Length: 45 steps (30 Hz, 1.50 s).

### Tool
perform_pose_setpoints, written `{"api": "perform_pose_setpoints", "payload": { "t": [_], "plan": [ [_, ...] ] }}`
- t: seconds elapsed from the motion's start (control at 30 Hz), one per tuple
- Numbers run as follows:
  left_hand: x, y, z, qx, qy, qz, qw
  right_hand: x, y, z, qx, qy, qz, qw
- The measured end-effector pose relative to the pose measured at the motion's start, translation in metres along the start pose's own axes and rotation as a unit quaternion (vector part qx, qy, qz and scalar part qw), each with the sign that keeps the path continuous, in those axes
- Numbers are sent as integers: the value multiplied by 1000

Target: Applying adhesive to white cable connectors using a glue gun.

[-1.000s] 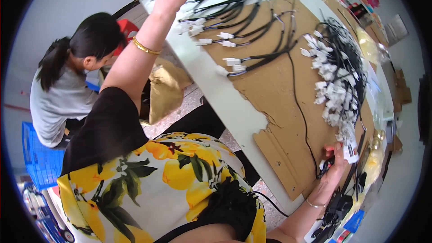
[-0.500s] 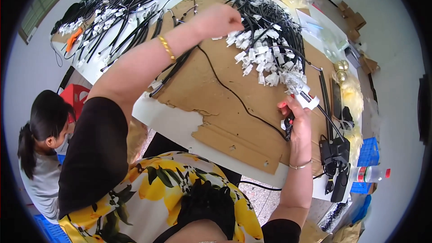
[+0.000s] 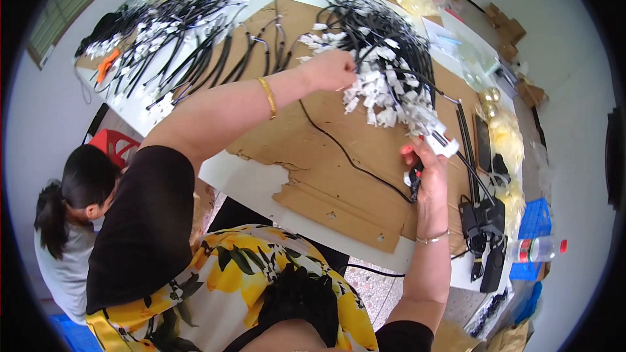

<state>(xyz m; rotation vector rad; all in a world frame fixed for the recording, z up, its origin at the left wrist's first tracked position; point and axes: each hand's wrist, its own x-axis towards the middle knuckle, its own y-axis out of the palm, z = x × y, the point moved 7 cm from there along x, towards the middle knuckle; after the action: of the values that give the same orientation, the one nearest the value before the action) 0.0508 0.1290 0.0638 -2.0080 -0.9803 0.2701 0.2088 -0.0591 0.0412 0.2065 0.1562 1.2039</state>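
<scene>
A pile of thin black cables (image 3: 385, 16) with white plastic connectors (image 3: 375, 91) covers the far middle of the table. My left hand (image 3: 332, 70) is at the near left side of this pile, its fingers curled together beside the connectors. Whatever it may pinch is hidden. My right hand (image 3: 432, 173) is closed around a corded handheld tool, whose white body (image 3: 441, 145) shows above the fingers and dark part (image 3: 415, 179) beside them. Its exact kind is unclear. A black cord (image 3: 342, 143) runs over the cardboard sheet (image 3: 339, 205) to this hand.
More cable bundles (image 3: 208, 52) lie at the left, near an orange tool (image 3: 107, 65). Black power adapters (image 3: 482, 221) and a plastic bottle (image 3: 536, 249) are at the right edge. A co-worker (image 3: 78, 215) sits at the lower left. Yellowish bags (image 3: 507, 137) line the right side.
My left hand has come nearer to me and slightly right, down along the pile's left side. Black cables its arm covered now show. My right hand stays nearly still with the tool.
</scene>
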Motion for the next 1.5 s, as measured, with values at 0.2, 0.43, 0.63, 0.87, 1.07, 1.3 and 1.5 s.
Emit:
{"api": "perform_pose_setpoints", "payload": {
  "t": [0.2,0.43,0.63,0.87,1.07,1.3,1.5],
  "plan": [
    [13,-63,-67,-537,44,-139,831,1,-26,-1,2,-60,-30,998],
    [3,-18,-46,-575,-122,-189,786,0,-24,7,25,-81,-61,994],
    [-19,36,-10,-536,-174,-222,796,7,-29,6,37,-94,-6,995],
    [-24,35,-18,-496,-154,-233,822,-1,-19,15,9,-107,-1,994],
    [-34,62,-28,-538,-130,-95,827,-9,-6,24,-15,-134,-7,991],
    [-70,34,-60,-687,-25,-48,724,-5,4,50,6,-160,41,986],
    [-61,58,-30,-615,-111,-58,778,3,23,61,-1,-159,76,984]
  ]
}}
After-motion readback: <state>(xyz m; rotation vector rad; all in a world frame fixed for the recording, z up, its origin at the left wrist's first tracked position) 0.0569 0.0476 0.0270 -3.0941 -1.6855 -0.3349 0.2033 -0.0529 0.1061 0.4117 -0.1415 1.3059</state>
